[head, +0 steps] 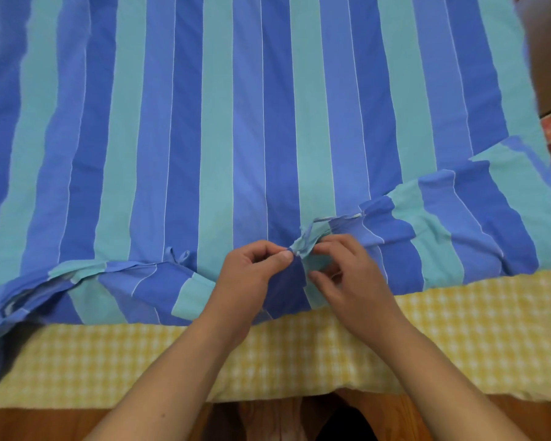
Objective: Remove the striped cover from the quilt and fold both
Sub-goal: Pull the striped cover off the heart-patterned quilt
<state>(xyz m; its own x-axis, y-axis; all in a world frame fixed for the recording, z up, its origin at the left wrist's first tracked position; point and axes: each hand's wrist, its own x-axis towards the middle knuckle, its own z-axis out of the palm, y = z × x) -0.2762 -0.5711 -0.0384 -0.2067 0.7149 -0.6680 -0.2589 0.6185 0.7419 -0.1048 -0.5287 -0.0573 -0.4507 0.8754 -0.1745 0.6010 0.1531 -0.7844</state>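
Fingers first: left hand (255,265) pinches a thin tie (299,246) between thumb and forefinger, right hand (341,268) curls in beside it, fingertips nipping the bunched cloth at that same tie. Neither hand hangs loose; both are busy on one small knot.

Now the big picture. Striped cover (268,106) fills nearly the whole view, spread flat, its blue and teal stripes running straight away from the person, so its long axis looks to run front to back. Its near hem, the open mouth, lies crosswise along the near side, rumpled and folded back at right. Beneath it a yellow checked cloth (427,329) shows along the near edge; whether that is the quilt I cannot tell.

Another tie (177,256), knotted in a bow, sits left along the hem. Best approach, I'd say: hold the hem steady and draw the loose end, not the knot, then work leftward.
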